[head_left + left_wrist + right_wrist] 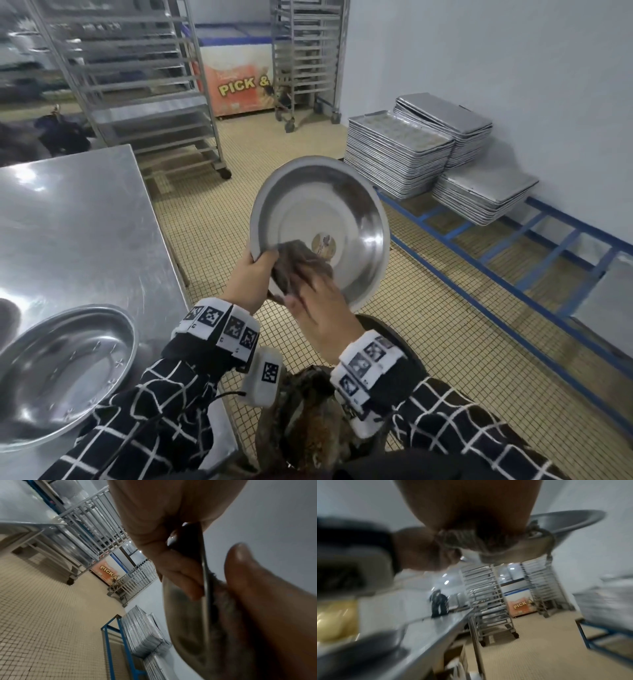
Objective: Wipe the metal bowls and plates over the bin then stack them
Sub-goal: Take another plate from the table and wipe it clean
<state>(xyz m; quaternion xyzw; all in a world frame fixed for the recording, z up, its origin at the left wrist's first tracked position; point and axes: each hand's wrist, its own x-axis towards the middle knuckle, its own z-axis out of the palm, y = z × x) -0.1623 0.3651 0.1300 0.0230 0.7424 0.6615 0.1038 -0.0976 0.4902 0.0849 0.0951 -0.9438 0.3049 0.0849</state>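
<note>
A round metal bowl [329, 212] is held up on a tilt, its inside facing me, above a dark-rimmed bin [409, 346] that holds brown rags. My left hand [255, 274] grips the bowl's lower left rim; in the left wrist view its fingers [180, 572] curl behind the thin rim [206, 601]. My right hand [322, 308] holds a brown cloth [291, 263] bunched under the palm and presses it on the bowl's lower inside. The right wrist view is blurred and shows the cloth [496, 547] under the palm and the bowl [573, 520]. A second metal bowl [61, 370] lies on the steel table [68, 222].
Stacks of metal trays [397, 161] sit on a low blue frame [513, 274] along the right wall. Two wheeled tray racks [137, 85] and an orange freezer [236, 82] stand at the back. Tiled floor lies between the table and the frame.
</note>
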